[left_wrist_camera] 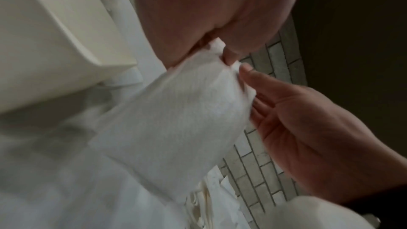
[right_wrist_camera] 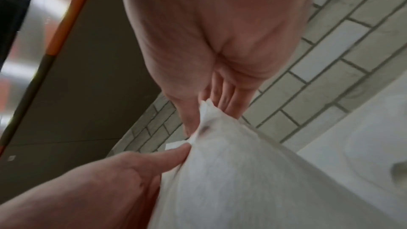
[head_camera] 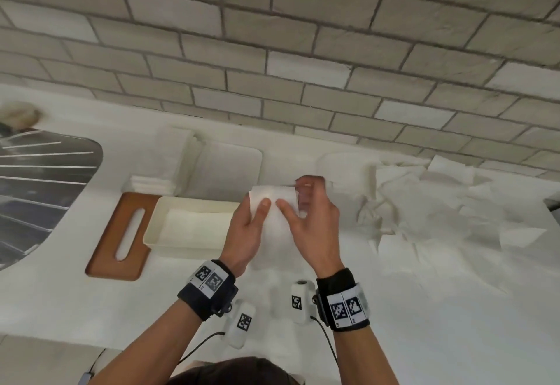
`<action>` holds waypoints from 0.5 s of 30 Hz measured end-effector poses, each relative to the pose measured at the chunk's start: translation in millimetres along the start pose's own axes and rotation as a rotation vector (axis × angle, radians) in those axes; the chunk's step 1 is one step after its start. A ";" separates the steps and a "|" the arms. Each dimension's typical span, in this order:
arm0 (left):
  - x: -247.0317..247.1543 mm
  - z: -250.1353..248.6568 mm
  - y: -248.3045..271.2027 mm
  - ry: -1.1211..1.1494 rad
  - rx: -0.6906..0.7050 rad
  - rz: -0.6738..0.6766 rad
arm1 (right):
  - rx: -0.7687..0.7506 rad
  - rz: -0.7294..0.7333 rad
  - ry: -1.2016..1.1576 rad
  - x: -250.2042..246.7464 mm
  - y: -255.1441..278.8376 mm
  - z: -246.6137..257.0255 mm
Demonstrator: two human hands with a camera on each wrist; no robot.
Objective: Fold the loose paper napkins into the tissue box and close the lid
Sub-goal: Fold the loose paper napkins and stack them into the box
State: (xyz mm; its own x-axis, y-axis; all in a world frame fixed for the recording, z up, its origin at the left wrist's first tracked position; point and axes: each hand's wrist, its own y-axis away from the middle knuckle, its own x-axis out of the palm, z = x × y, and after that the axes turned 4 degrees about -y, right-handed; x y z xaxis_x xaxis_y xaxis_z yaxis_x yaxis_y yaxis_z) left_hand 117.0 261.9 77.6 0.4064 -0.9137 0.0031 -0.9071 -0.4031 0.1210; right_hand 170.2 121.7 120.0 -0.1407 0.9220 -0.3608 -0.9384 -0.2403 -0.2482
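Note:
Both hands hold one white paper napkin [head_camera: 272, 218] up above the counter, just right of the open cream tissue box [head_camera: 181, 250]. My left hand [head_camera: 257, 206] pinches the napkin's left top edge with the thumb in front. My right hand [head_camera: 295, 195] pinches the right top corner. In the left wrist view the napkin [left_wrist_camera: 176, 119] hangs between my left fingertips [left_wrist_camera: 229, 57] and my right hand [left_wrist_camera: 297, 128]. The right wrist view shows my right fingers [right_wrist_camera: 220, 100] and my left thumb [right_wrist_camera: 174, 153] on the napkin [right_wrist_camera: 242, 180]. The brown slotted lid [head_camera: 103, 242] lies left of the box. White paper lies inside the box.
A heap of loose napkins [head_camera: 424, 202] covers the counter on the right. A stack of folded napkins [head_camera: 169, 166] and a white tray [head_camera: 233, 169] lie behind the box. The metal sink [head_camera: 36, 187] is at the far left, and a tiled wall [head_camera: 272, 51] runs behind.

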 end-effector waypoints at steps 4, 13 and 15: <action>-38.1 -21.3 1.8 0.099 0.047 -0.012 | 0.072 0.004 -0.068 33.3 10.4 24.0; -149.9 -36.6 -23.8 0.076 0.104 -0.359 | 0.396 0.117 -0.288 96.7 37.8 7.3; -177.5 -19.8 -25.7 -0.189 0.142 -0.348 | 0.412 0.032 -0.208 107.4 34.5 -2.3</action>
State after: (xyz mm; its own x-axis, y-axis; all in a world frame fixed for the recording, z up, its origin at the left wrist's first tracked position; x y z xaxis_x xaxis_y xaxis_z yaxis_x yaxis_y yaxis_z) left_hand 70.4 435.5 93.6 0.6761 -0.7098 -0.1978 -0.7307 -0.6805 -0.0554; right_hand 123.4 211.8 70.6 -0.1922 0.9676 -0.1637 -0.9739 -0.1675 0.1534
